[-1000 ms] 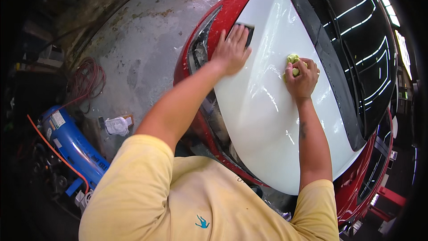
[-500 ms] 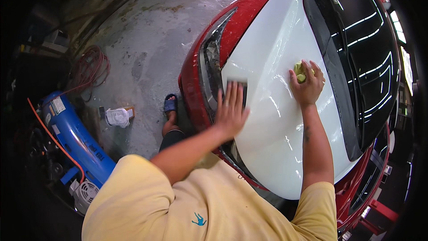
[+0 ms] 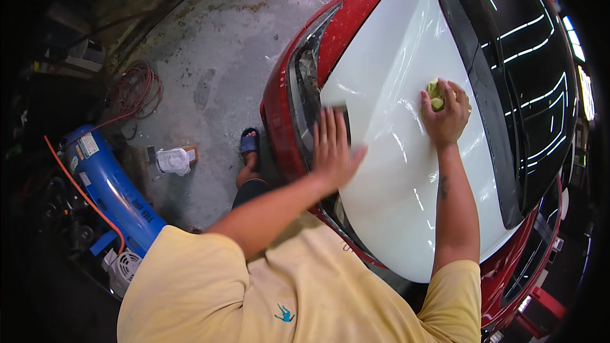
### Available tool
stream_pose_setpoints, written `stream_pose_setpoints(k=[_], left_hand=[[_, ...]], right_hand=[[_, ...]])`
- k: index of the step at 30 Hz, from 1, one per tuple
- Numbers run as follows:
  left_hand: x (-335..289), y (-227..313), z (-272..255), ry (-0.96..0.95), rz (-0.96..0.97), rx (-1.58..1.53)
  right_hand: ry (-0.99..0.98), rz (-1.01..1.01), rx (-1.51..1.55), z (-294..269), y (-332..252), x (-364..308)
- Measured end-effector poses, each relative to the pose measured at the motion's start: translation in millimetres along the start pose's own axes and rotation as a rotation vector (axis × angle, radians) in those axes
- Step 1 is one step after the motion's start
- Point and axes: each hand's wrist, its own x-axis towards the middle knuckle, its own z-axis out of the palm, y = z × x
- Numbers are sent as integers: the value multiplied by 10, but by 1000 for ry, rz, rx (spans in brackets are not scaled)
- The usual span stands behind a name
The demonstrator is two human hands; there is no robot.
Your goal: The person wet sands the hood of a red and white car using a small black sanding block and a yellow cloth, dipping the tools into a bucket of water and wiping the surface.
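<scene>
The white bonnet [image 3: 394, 171] of a red car [image 3: 359, 32] lies in front of me. My left hand [image 3: 332, 162] rests flat near its front edge, slightly blurred, fingers outstretched over a dark grey piece of sandpaper [image 3: 344, 114]. Most of that sheet is hidden beneath the fingers. Farther right on the bonnet, toward the windscreen [image 3: 530, 63], my right hand [image 3: 448, 122] curls around a crumpled yellow-green cloth [image 3: 434, 94]. The cloth touches the white surface, with part of it covered by my fingers.
A blue compressor tank [image 3: 117, 187] stands at the lower left, beside a coiled red hose [image 3: 135, 89]. A white cloth [image 3: 171, 161] lies on the grey floor [image 3: 210, 57]. My foot in a blue sandal [image 3: 248, 144] is close to the car's front.
My left hand has slid a little with the sandpaper toward the bonnet's front edge. My right hand stays at about the same spot with the cloth. The whole view has shifted slightly.
</scene>
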Motion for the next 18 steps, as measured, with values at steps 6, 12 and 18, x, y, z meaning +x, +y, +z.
stream_pose_setpoints(k=[6, 12, 18], left_hand=[[-20, 41, 106, 40, 25, 7], [606, -70, -18, 83, 140, 56], [42, -241, -199, -68, 314, -36]], right_hand=[[-1, 2, 0, 34, 40, -28], [30, -29, 51, 8, 12, 0], [-19, 34, 50, -2, 29, -33]])
